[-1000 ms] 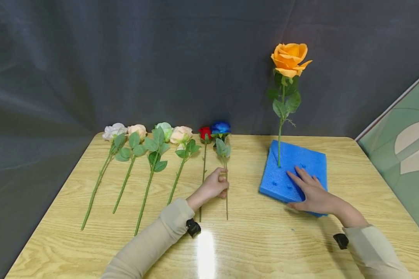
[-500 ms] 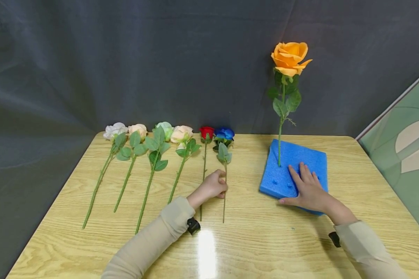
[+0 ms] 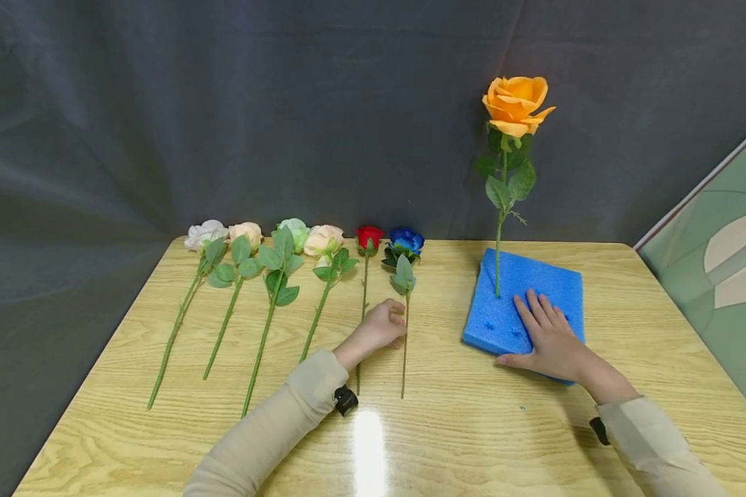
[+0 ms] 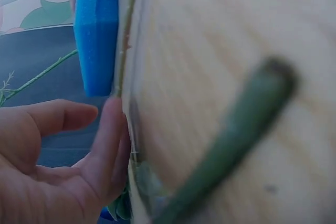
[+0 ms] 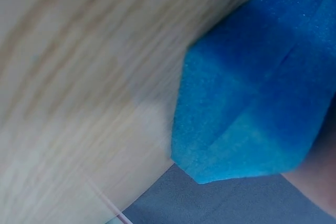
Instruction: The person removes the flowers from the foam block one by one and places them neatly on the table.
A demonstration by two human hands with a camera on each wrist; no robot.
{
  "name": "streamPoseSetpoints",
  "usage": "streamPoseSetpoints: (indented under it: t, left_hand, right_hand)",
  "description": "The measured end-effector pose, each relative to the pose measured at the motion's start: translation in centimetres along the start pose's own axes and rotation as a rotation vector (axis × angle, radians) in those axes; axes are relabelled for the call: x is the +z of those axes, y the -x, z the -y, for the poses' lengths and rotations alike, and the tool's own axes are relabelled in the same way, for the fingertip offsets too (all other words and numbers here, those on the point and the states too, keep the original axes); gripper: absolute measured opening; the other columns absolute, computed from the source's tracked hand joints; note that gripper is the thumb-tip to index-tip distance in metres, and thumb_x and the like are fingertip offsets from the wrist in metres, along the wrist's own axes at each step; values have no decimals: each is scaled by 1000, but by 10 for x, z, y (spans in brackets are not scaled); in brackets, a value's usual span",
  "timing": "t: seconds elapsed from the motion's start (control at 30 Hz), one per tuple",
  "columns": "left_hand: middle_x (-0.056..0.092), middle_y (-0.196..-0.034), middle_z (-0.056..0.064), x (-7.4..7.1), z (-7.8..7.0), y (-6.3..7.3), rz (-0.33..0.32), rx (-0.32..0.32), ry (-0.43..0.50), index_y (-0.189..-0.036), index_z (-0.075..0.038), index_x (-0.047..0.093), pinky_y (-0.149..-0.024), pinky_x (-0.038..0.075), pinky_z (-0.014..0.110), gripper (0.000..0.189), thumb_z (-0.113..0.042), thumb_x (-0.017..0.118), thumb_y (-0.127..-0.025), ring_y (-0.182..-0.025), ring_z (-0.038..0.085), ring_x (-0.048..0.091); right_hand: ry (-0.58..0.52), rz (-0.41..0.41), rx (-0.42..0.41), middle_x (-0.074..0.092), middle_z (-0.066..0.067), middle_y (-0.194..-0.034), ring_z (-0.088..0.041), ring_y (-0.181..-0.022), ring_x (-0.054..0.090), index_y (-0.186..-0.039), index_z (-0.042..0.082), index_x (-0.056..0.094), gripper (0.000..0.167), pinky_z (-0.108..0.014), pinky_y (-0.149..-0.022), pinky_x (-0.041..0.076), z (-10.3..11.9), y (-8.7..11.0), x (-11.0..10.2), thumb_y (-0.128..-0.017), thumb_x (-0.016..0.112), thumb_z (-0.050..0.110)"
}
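In the head view, a blue rose (image 3: 406, 239) with a thin stem lies on the table, right of a red rose (image 3: 369, 237). My left hand (image 3: 380, 326) is at the blue rose's stem. The left wrist view shows the thumb (image 4: 79, 116) apart from the fingers, with the fingertips right at the stem (image 4: 126, 40) along the tabletop. My right hand (image 3: 550, 344) rests spread on a blue foam block (image 3: 522, 276), thumb over its near edge. An orange rose (image 3: 514, 107) stands upright in the block. The right wrist view shows mostly the block's side (image 5: 247, 103).
Left of the red rose, several pale roses lie in a row with stems toward me, among them a white rose (image 3: 206, 235) and a light green rose (image 3: 294, 233). Small holes dot the foam. A dark curtain (image 3: 323, 124) hangs behind the wooden table (image 3: 460, 442).
The blue rose's head has shifted right and its stem has swung slightly. My left fingers have loosened from the stem. The right hand has slid a little left on the foam block.
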State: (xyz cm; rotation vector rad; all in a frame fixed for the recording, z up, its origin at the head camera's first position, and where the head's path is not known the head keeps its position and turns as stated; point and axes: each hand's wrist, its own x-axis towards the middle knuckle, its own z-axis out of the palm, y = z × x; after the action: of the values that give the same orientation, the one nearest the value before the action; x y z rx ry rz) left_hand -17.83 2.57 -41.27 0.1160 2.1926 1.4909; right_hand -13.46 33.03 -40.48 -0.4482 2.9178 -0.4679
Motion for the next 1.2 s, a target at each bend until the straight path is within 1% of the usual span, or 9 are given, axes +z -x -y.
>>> streamPoseSetpoints:
  t: [0.17,0.43,0.63,0.7,0.83,0.87,1.03,1.1,1.2]
  left_hand:
    - [59,-119,21,-1,-7,-4,-55,90,-16,-133,0,50,-73,55,29,43,-3,53,-90,-101,31,62]
    - [55,-123,24,12,-26,-18,-86,208,206,-129,4,52,-82,55,38,41,2,47,-89,-100,29,60]
    - [55,-124,25,23,-39,-24,-104,225,309,-129,3,53,-92,54,45,39,4,45,-90,-113,40,57]
    - [55,-124,24,26,-42,-26,-110,228,329,-128,2,54,-92,54,43,38,3,45,-91,-115,40,56]
    - [55,-125,24,32,-48,-31,-138,256,390,-127,2,55,-88,56,35,37,2,46,-92,-116,37,55]
    - [55,-126,25,32,-51,-29,-138,264,404,-128,3,54,-89,56,35,37,2,46,-92,-116,37,55]
    - [54,-128,27,38,-51,-38,-126,306,484,-128,4,54,-92,55,39,36,3,48,-93,-117,38,55]
    - [54,-127,25,41,-47,-43,-122,317,502,-127,3,55,-90,56,35,35,2,50,-93,-115,35,56]
    - [55,-128,23,42,-46,-45,-110,322,509,-127,1,56,-85,56,27,34,1,51,-93,-110,26,58]
  right_hand:
    - [23,-5,-10,2,-35,-155,-54,-142,2,-151,-5,9,115,-71,-111,8,0,0,2,-77,70,59]
    - [18,-14,-32,2,-34,-156,-54,-142,2,-152,-2,7,113,-70,-112,8,-4,4,4,-79,69,57]
    - [15,-22,-54,2,-34,-156,-54,-142,2,-152,-1,7,111,-68,-114,5,-5,6,4,-80,68,56]
    - [16,-24,-60,2,-34,-156,-53,-142,2,-153,-1,7,110,-67,-115,3,-6,6,3,-80,68,55]
    - [24,-23,-67,3,-32,-156,-50,-144,2,-153,1,7,108,-63,-118,-2,-7,7,3,-82,67,55]
    - [28,-23,-69,3,-32,-157,-49,-145,2,-153,2,7,107,-62,-118,-2,-8,7,3,-82,67,55]
    - [59,-37,-88,6,-29,-158,-46,-146,3,-154,4,9,104,-57,-120,-5,-10,7,5,-83,65,55]
    - [68,-48,-100,8,-28,-158,-45,-146,3,-154,5,9,102,-53,-121,-9,-10,8,6,-84,65,55]
    - [73,-66,-117,10,-27,-158,-43,-147,3,-154,6,10,100,-43,-121,-17,-11,8,8,-85,65,53]
